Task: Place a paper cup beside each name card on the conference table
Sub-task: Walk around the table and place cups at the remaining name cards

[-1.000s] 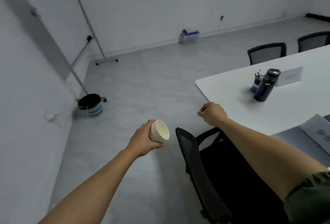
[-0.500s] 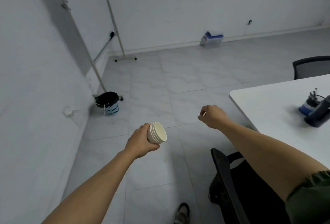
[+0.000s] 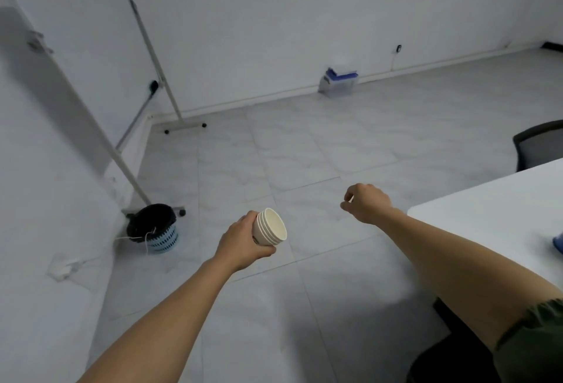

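Note:
My left hand [image 3: 240, 242] grips a stack of nested white paper cups [image 3: 271, 227], held sideways with the open rim facing right, out over the floor. My right hand [image 3: 367, 203] hangs in the air with its fingers curled in a loose fist and nothing seen in it, just left of the white conference table's [image 3: 493, 212] rounded corner. No name card is in view; only a sliver of a blue object [image 3: 558, 244] shows at the table's right edge.
A dark waste bin in a blue basket [image 3: 155, 227] stands by the left wall beside a whiteboard stand [image 3: 134, 83]. A blue and white box [image 3: 338, 80] lies against the far wall. One black chair back [image 3: 539, 147] shows behind the table, another dark chair [image 3: 451, 349] at bottom right.
The view has swung left, away from the table: the bottle, name card and near chair have slid out of frame. Both hands keep their pose, the left still holding the cups.

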The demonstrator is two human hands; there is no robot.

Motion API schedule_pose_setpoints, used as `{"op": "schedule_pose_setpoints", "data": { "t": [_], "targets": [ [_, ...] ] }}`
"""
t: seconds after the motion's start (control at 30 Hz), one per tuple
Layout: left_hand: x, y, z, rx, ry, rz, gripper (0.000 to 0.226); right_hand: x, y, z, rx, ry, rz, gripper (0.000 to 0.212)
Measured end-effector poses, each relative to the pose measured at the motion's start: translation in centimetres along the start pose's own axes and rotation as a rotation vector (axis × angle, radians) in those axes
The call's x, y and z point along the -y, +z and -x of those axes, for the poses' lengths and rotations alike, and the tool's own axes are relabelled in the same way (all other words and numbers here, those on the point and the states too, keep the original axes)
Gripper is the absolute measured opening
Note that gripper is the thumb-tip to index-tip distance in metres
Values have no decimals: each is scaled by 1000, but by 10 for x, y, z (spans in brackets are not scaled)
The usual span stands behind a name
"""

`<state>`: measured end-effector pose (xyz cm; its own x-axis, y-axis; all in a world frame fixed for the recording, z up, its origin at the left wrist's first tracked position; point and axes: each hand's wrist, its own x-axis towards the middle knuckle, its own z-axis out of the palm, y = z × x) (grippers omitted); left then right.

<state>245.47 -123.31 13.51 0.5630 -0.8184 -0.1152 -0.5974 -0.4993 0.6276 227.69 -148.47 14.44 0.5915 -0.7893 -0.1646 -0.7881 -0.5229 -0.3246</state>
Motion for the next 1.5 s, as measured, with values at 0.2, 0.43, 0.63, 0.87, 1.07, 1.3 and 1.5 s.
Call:
{"op": "schedule_pose_setpoints", "data": {
  "t": [0.2, 0.43, 0.63, 0.87, 1.07, 1.3, 1.5],
  "targets": [
    [4, -4, -156, 89, 109, 2, 66, -10, 0, -116, -15, 136, 22, 24],
    [-32, -28, -356, 233, 262, -71, 63, -28, -37, -238, -102, 332, -6, 27],
    [-85, -1, -456, 333, 387, -80, 65, -73, -62, -292, -125, 471, -27, 26],
    [-165, 75, -604, 448, 512, -115, 65, -179, -81, -402, -134, 607, -63, 26],
    [-262, 112, -730, 490, 565, -152, 64, -261, -139, -497, -173, 684, -107, 26],
    [-368, 180, -836, 587, 662, -149, 63, -342, -192, -562, -195, 784, -116, 27],
    [-470, 263, -928, 689, 819, -158, 65, -436, -230, -598, -260, 975, -139, 22]
  ]
}}
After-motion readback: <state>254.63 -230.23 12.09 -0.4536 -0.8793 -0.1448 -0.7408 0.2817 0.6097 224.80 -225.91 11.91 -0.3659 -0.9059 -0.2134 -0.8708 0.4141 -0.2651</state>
